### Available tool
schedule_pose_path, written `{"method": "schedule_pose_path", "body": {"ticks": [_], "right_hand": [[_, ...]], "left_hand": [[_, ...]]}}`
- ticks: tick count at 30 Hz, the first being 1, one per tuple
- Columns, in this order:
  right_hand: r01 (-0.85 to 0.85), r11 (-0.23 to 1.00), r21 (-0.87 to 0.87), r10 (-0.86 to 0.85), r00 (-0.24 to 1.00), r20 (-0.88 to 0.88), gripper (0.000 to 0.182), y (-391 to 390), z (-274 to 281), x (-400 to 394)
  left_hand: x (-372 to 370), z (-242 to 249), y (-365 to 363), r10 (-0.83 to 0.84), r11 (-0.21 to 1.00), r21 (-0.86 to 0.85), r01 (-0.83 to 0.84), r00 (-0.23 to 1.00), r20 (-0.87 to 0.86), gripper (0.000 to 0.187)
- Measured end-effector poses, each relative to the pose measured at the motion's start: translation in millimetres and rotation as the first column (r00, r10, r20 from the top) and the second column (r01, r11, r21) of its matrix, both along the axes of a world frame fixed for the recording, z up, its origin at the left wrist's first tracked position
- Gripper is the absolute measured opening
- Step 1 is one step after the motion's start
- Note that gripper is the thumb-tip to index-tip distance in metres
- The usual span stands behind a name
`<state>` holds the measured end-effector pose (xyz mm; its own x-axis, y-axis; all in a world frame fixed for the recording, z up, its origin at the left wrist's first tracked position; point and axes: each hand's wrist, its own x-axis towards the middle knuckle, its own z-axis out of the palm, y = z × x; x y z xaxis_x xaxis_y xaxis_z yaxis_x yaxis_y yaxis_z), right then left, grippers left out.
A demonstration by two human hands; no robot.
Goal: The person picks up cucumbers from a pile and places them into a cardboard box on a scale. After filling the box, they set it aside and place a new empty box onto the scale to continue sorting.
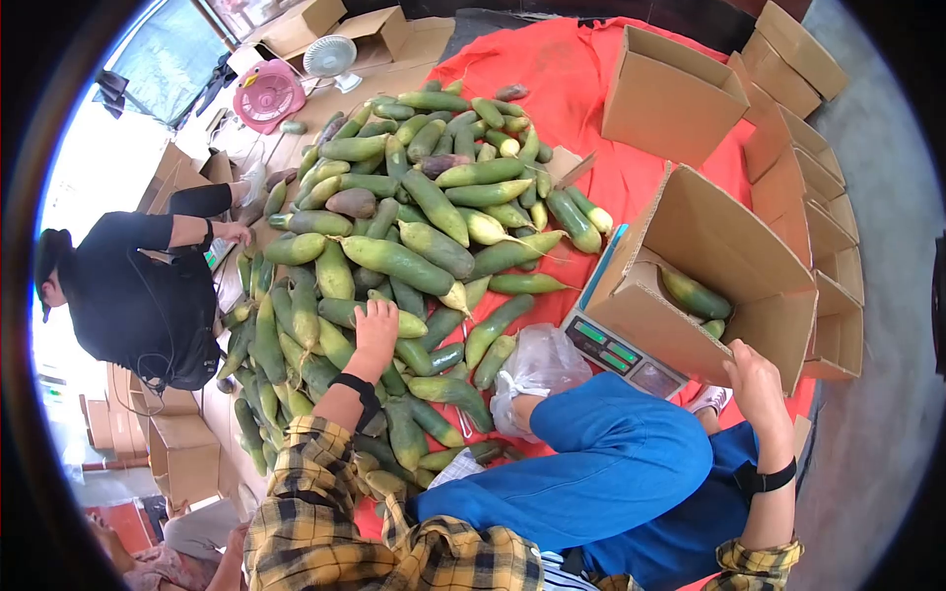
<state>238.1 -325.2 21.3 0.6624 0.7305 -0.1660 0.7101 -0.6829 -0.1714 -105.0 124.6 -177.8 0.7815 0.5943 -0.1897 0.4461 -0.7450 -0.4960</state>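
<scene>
My left hand (pixel 376 335) is in the pile of green radishes (pixel 404 251), its fingers curled over one green radish (pixel 338 312) that shows on both sides of the hand. My right hand (pixel 757 382) grips the near edge of an open cardboard box (pixel 734 266); part of its fingers is hidden by the angle. Inside that box lie a large green radish (pixel 695 294) and the end of another. The box rests on a digital scale (pixel 626 357) with lit green displays. A knotted clear plastic bag (pixel 542 369) sits between the scale and the pile.
Another open carton (pixel 670 98) stands on the red cloth (pixel 552 69), with more cartons (pixel 828 246) along the right. A person in black (pixel 138 286) works left of the pile; another person (pixel 177 552) is lower left. A pink fan (pixel 268 96) and white fan (pixel 330 59) stand behind.
</scene>
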Motion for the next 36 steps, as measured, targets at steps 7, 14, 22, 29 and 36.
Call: {"method": "schedule_pose_path", "body": {"ticks": [7, 14, 22, 29, 36], "right_hand": [[0.011, 1.0, 0.003, -0.011, 1.0, 0.001, 0.014, 2.4, 0.3, 0.3], [-0.021, 1.0, 0.019, 0.02, 0.999, 0.031, 0.015, 2.7, 1.0, -1.4], [-0.047, 0.998, 0.031, 0.045, 0.997, 0.058, 0.014, -1.5, -4.4, -0.4], [-0.036, 0.999, 0.031, 0.035, 0.998, 0.06, 0.014, -2.0, -6.7, -2.5], [-0.079, 0.996, -0.028, 0.081, 0.992, 0.095, 0.014, -9.5, -10.4, -2.9]], "left_hand": [[-1.7, -1.6, 11.3, -0.055, 0.996, -0.076, 0.053, 0.998, -0.028, 0.046], [27.1, 71.1, -41.1, 0.166, 0.861, -0.443, 0.25, 0.685, 0.71, 0.066], [171.0, 250.7, -148.9, 0.031, 0.53, 0.062, 0.846, -0.093, 0.995, 0.072], [302.0, 232.1, -259.1, -0.234, 0.516, -0.045, 0.855, 0.192, 0.953, 0.075], [220.8, 199.2, -237.2, -0.112, 0.481, -0.29, 0.827, 0.386, 0.916, 0.055]]}}
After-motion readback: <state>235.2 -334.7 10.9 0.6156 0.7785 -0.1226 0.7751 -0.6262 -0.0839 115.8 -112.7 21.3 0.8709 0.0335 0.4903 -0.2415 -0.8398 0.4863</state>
